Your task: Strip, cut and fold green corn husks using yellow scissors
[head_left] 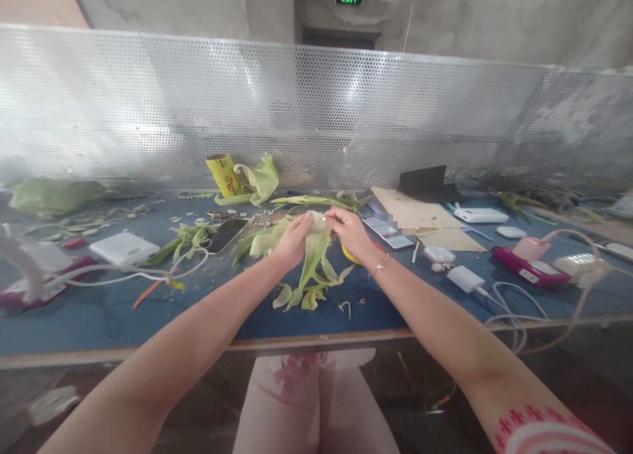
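Note:
Above the blue table (208, 315), both hands are closed on one pale green corn husk (316, 246). My left hand (295, 237) grips its upper edge between thumb and fingers. Close beside it on the right, my right hand (350, 231) pinches the same edge; a small pale bit shows at its fingertips. The husk hangs down over more loose husk leaves (311, 297) on the tabletop. Part of a round yellow object (349, 253) shows behind my right wrist, mostly hidden.
A yellow can-like container (222, 175) leans by a curled husk (262, 179) near the perforated metal screen (198, 104). Phones (226, 235) (388, 232), cardboard (430, 220), white chargers (465, 279), cables and purple power strips (531, 268) lie on both sides.

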The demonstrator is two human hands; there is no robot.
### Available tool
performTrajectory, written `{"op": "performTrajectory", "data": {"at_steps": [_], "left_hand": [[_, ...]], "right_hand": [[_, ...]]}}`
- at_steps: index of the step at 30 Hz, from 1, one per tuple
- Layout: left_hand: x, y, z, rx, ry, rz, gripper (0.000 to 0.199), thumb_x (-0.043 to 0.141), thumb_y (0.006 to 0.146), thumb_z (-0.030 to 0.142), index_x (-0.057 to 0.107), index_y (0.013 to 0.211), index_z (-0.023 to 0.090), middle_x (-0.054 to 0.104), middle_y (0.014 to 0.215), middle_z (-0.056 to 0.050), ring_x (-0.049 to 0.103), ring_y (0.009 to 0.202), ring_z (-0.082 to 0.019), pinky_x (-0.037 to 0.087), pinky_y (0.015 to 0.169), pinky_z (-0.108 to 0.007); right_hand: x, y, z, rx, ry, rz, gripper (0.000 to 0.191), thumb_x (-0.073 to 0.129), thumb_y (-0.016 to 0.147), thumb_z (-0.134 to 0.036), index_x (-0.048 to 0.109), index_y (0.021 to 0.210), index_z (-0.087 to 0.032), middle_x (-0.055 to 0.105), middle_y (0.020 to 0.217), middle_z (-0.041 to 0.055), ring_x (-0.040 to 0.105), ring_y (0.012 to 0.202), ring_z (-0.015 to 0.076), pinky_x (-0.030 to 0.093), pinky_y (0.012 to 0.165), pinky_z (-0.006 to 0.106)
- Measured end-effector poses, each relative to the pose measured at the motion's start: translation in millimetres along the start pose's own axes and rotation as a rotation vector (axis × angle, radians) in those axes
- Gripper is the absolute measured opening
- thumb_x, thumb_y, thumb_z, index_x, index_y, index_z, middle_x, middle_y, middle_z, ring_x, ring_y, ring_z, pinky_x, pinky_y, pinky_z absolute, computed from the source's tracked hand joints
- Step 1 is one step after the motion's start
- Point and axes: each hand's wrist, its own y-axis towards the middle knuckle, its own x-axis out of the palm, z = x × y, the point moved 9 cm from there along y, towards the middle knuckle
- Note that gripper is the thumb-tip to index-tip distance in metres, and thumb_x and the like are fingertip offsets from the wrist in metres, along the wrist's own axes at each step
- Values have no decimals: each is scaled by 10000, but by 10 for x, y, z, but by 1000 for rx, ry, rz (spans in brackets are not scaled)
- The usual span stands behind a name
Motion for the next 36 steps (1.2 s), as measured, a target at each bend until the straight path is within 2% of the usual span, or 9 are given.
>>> {"op": "performTrajectory", "data": {"at_steps": [3, 5, 8, 11, 16, 23, 28, 36], "left_hand": [[0, 35, -76, -29, 17, -53, 335, 610, 711, 489, 593, 790, 164, 595, 672, -7, 546, 633, -129, 436, 615, -256], [-60, 79, -110, -6, 112, -50, 330, 588, 725, 491, 604, 763, 164, 572, 637, 1, 523, 591, -122, 423, 575, -254], [-145, 126, -11, 161, 349, -6, 256, 599, 728, 416, 619, 752, 162, 568, 640, 3, 505, 594, -116, 400, 560, -240], [-114, 113, 97, 281, 521, -16, 167, 604, 718, 320, 618, 781, 166, 593, 676, -2, 515, 628, -119, 397, 593, -241], [-48, 39, 206, 317, 659, -11, 157, 521, 765, 284, 623, 758, 165, 620, 705, -11, 529, 649, -127, 397, 614, -249], [-5, -51, 360, 413, 841, 22, 208, 479, 782, 273, 649, 724, 166, 651, 705, -19, 543, 663, -139, 398, 627, -252], [-11, -46, 371, 423, 883, 39, 211, 481, 764, 263, 648, 689, 160, 646, 680, -21, 538, 652, -139, 386, 619, -252], [-101, 20, 298, 318, 832, 101, 237, 480, 760, 276, 605, 600, 153, 559, 563, 2, 474, 594, -128, 342, 566, -250]], "right_hand": [[-34, 11, 24, -15, 22, 27, 207, 496, 791, -355, 607, 799, -181, 582, 713, 9, 522, 594, 123, 437, 589, 255], [-65, 9, 8, -47, -27, 51, 163, 505, 785, -311, 599, 767, -179, 584, 698, 8, 520, 589, 125, 423, 585, 256], [-74, -11, -64, -134, -179, 60, 120, 493, 794, -244, 595, 787, -179, 612, 733, 22, 545, 652, 142, 418, 620, 262], [-14, -50, -161, -256, -358, 29, 146, 475, 806, -189, 598, 884, -181, 637, 852, 53, 568, 751, 162, 425, 665, 273], [41, -104, -281, -391, -472, 24, 155, 461, 833, -135, 595, 895, -182, 633, 897, 64, 577, 858, 175, 433, 769, 294], [120, -130, -312, -412, -611, -22, 131, 473, 878, -184, 568, 790, -173, 572, 792, 46, 536, 762, 152, 394, 689, 255], [172, -168, -366, -440, -722, -25, 185, 419, 910, -187, 549, 779, -165, 552, 772, 42, 509, 733, 145, 360, 652, 245], [322, -266, -434, -537, -955, -72, 234, 353, 923, -179, 550, 798, -163, 548, 790, 66, 493, 747, 165, 334, 637, 271]]}}
